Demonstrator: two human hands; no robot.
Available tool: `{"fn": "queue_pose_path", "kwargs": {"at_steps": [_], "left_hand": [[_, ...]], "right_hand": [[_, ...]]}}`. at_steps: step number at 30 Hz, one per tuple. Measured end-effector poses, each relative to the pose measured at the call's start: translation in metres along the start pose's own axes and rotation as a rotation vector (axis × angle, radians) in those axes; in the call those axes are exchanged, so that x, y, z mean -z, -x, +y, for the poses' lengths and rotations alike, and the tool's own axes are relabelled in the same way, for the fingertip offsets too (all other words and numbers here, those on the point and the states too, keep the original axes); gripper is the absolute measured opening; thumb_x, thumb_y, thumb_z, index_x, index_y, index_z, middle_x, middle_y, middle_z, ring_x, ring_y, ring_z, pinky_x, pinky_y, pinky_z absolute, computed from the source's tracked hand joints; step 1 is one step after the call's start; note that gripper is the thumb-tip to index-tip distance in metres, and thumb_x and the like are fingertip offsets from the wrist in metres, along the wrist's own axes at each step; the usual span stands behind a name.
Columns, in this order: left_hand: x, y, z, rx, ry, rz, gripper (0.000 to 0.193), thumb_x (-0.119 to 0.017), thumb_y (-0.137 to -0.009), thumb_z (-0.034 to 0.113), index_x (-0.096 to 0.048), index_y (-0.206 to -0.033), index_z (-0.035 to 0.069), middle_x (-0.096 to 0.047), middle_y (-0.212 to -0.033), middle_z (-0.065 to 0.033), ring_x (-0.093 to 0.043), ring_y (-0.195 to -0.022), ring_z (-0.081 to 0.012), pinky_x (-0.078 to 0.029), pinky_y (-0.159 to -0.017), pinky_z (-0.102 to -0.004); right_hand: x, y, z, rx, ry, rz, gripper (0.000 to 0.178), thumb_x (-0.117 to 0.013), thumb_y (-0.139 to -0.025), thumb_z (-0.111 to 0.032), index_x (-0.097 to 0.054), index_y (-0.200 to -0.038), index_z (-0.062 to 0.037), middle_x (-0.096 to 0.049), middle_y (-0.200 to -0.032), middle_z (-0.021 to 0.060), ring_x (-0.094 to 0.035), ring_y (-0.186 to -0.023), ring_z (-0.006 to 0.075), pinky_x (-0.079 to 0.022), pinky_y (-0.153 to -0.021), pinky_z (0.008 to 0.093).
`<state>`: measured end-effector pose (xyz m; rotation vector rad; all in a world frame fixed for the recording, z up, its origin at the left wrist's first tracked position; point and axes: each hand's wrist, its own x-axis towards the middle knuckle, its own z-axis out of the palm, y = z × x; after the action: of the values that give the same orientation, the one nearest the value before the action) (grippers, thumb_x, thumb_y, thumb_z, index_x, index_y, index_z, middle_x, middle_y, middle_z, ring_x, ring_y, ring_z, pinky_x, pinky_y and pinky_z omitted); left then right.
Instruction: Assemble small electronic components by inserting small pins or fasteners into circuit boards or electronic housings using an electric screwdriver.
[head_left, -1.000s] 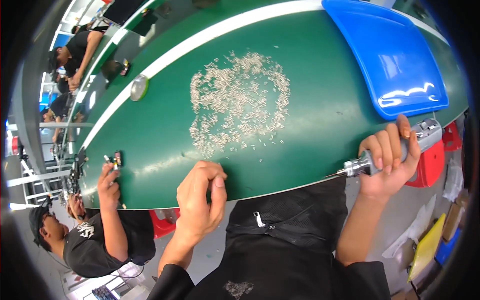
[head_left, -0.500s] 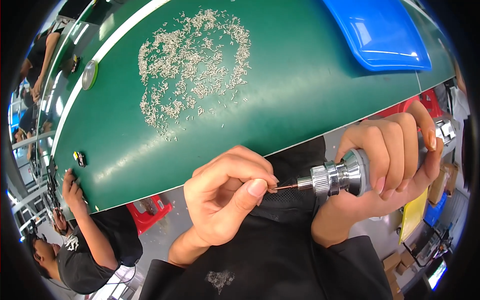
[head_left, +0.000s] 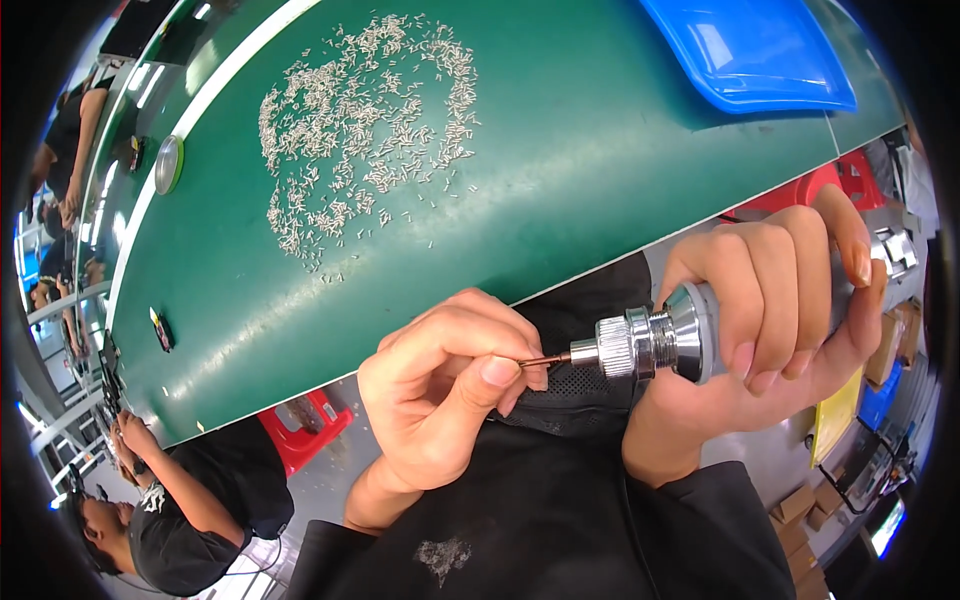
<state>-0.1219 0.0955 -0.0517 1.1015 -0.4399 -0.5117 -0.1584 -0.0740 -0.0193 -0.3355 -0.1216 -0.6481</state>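
My right hand (head_left: pixel 765 290) is wrapped round the grey body of an electric screwdriver (head_left: pixel 690 330), held level above my lap. Its knurled silver collar (head_left: pixel 616 346) points left and carries a thin copper-coloured bit (head_left: pixel 556 359). At the far end of that bit, my left hand (head_left: pixel 430 390) is closed, thumb and forefinger pinching the tip. Whether a small part sits between those fingertips is hidden. Beyond both hands, many small silvery pins (head_left: pixel 345 110) lie scattered across the green table (head_left: pixel 540 190).
A blue tray (head_left: pixel 765 60) rests on the table at the far right. Toward the left are a round shallow dish (head_left: pixel 168 165) and a small black-and-yellow object (head_left: pixel 161 330). A co-worker (head_left: pixel 190 520) sits at the left near a red stool (head_left: pixel 308 430).
My left fingertips have shifted slightly left, and more of the bit shows between them and the collar. The co-worker's hand has drawn back from the small black-and-yellow object.
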Motion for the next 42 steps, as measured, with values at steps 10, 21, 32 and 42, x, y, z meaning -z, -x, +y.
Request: {"fn": "queue_pose_path", "kwargs": {"at_steps": [10, 21, 32, 42], "left_hand": [[-0.007, -0.002, 0.008, -0.209, -0.618, 0.052, 0.006, -0.064, -0.075, -0.009, -0.061, -0.08, -0.007, -0.062, -0.069, -0.0143, -0.058, -0.059, -0.0216, -0.046, -0.052, -0.0275], [-0.01, -0.013, -0.003, -0.295, -0.767, -0.058, 0.03, -0.077, -0.069, 0.001, -0.063, -0.094, -0.006, -0.062, -0.073, -0.0115, -0.058, -0.061, -0.0184, -0.045, -0.051, -0.027], [0.17, -0.051, 0.095, -0.348, -1.454, 0.54, 0.008, -0.059, -0.087, 0.003, -0.061, -0.083, -0.003, -0.063, -0.07, -0.0104, -0.058, -0.059, -0.0166, -0.045, -0.056, -0.0264], [0.404, -0.141, 0.154, 0.16, -1.769, 0.965, 0.052, -0.069, -0.076, 0.032, -0.051, -0.113, 0.0, -0.058, -0.104, -0.0238, -0.058, -0.096, -0.0385, -0.046, -0.086, -0.0438]], "right_hand": [[-0.003, 0.004, -0.009, -0.022, 0.127, -0.083, 0.015, -0.049, -0.089, -0.021, -0.046, -0.089, -0.0067, -0.043, -0.051, 0.0, -0.042, -0.039, 0.0115, -0.037, -0.043, 0.0265], [0.018, -0.006, -0.011, -0.061, -0.004, -0.036, 0.015, -0.048, -0.091, -0.019, -0.047, -0.089, -0.0036, -0.041, -0.05, 0.0, -0.039, -0.039, 0.011, -0.036, -0.046, 0.0258], [0.042, -0.023, -0.005, 0.088, 0.043, 0.155, 0.01, -0.042, -0.095, -0.011, -0.039, -0.088, -0.0047, -0.032, -0.05, -0.0013, -0.031, -0.038, 0.0074, -0.033, -0.042, 0.0235], [0.056, -0.021, 0.006, 0.049, 0.077, 0.212, 0.011, -0.04, -0.096, -0.013, -0.037, -0.088, -0.0066, -0.03, -0.049, -0.0008, -0.028, -0.036, 0.0082, -0.031, -0.039, 0.0235]]}}
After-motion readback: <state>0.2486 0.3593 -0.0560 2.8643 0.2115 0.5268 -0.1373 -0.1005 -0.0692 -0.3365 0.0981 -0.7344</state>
